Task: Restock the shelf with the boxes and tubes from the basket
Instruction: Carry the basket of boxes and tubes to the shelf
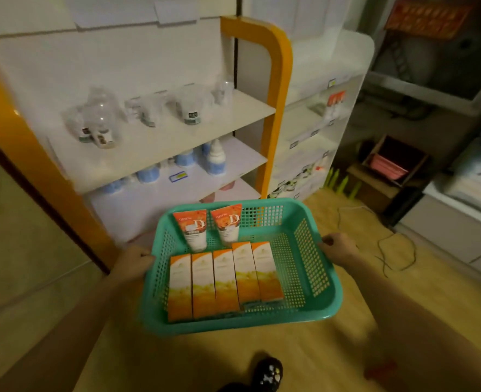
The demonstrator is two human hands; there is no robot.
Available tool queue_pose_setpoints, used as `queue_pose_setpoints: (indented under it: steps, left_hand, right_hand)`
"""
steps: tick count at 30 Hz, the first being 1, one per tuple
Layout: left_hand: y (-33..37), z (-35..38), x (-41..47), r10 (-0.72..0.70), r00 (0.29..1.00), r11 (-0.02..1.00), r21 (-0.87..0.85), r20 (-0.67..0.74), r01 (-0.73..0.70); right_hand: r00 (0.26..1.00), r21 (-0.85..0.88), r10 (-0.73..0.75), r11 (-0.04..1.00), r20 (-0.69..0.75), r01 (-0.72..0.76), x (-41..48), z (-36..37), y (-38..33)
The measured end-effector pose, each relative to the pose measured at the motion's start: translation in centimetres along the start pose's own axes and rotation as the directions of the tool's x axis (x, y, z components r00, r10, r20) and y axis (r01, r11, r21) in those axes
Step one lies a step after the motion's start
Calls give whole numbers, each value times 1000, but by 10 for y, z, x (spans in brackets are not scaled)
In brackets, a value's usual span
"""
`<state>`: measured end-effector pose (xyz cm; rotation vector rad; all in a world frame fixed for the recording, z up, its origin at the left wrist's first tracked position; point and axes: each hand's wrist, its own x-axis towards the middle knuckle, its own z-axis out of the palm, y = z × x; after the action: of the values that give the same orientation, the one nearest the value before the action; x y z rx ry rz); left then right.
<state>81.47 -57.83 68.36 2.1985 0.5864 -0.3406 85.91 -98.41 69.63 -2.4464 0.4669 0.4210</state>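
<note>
I hold a teal plastic basket (313, 281) in the air in front of an orange-framed shelf (276, 80). My left hand (133, 261) grips its left rim and my right hand (337, 246) grips its right rim. Several orange-and-white boxes (222, 281) lie side by side on the basket floor. Two orange-and-white tubes (194, 229) lean against the basket's far wall, caps down. The shelf's white boards (250, 108) carry clear wrapped bottles above and blue-and-white bottles (215, 158) below.
A white shelf unit (318, 123) with small goods stands right of the orange shelf. A cardboard box (389, 171) and loose cables (394, 250) lie on the wooden floor at right. My dark shoe (267, 373) shows at the bottom.
</note>
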Motion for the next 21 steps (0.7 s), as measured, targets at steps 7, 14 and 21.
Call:
queue_pose_setpoints:
  steps: [7,14,21]
  left_hand:
    - [103,52,60,-6,999,999,-38,50,8]
    - [197,103,98,-55,998,997,-49,27,57]
    - [262,181,141,-118,993,985,-128,-11,115]
  right_hand:
    - [999,81,36,996,-1,-36,96,-77,25]
    - [999,93,50,994,8,-50,181,-149,41]
    - [999,-115,-3,993,37,7,283,-209,79]
